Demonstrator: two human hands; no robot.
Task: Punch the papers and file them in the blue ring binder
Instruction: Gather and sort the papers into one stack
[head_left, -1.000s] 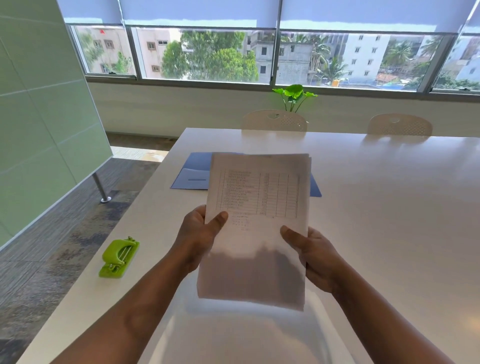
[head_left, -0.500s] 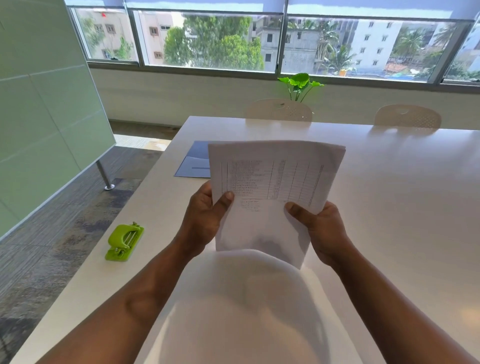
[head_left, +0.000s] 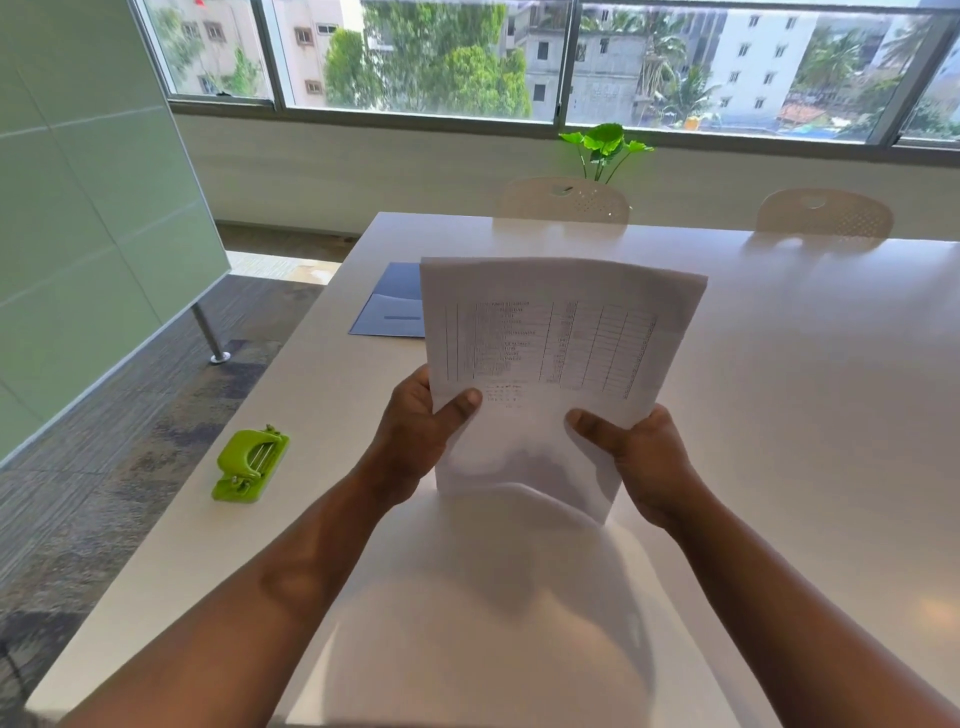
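I hold a stack of white papers (head_left: 550, 358) with a printed table upright above the white table (head_left: 779, 415). My left hand (head_left: 421, 431) grips the stack's lower left edge and my right hand (head_left: 639, 457) grips its lower right edge, thumbs on the front sheet. The sheets fan slightly to the right at the top. The blue ring binder (head_left: 389, 306) lies flat behind the papers, mostly hidden by them. A green hole punch (head_left: 249, 464) sits near the table's left edge, apart from both hands.
Two cream chairs (head_left: 566, 200) (head_left: 826, 213) stand at the table's far side, with a small green plant (head_left: 605, 145) behind them under the window. A green partition panel (head_left: 93, 208) on a metal leg stands on the carpet to the left.
The papers have dropped lower towards the table and their tops have fanned out to the right. Both hands keep their grip on the lower edges.
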